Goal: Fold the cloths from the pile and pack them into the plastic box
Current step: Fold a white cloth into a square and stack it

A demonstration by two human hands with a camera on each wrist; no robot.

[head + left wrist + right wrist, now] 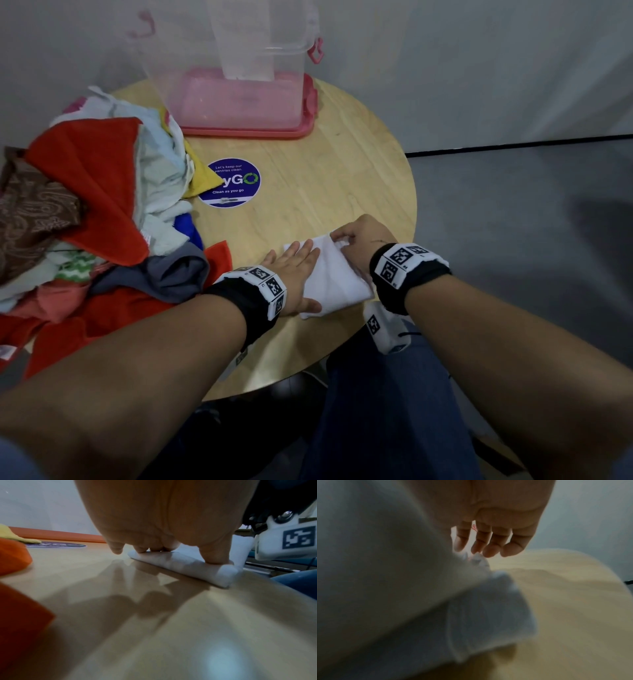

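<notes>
The surface (308,164) carries the pile (96,219) left of the white cloth (337,277), the box (239,99) beyond it. Left hand (294,270) presses flat, fingers straight; right hand (359,240) pinches the cloth's far corner. If that pinch slips, the fold would likely spring open.

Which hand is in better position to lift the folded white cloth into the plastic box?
Probably the right hand: it already pinches the white cloth and is nearer the plastic box. The left hand only presses flat.
</notes>
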